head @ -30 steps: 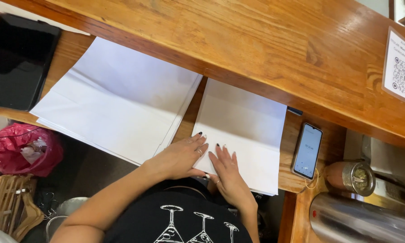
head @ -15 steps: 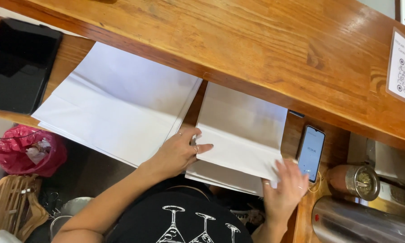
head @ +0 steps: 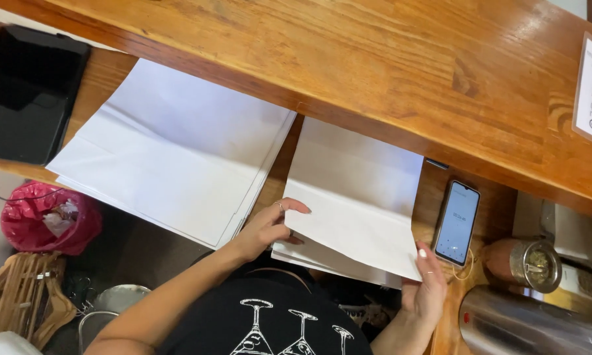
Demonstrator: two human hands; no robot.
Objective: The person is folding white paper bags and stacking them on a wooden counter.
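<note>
my left hand (head: 266, 227) and right hand (head: 427, 283) pinch the top paper (head: 358, 217), fingers closed on its edges, lifting it.

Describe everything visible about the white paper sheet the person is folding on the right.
The top sheet is plain white paper, bent into a fold with its near flap lifted and a crease across the middle. It lies on a small stack of like sheets on the wooden counter, its far edge under the raised ledge. The left hand grips its left edge; the right hand pinches its near right corner.
</note>
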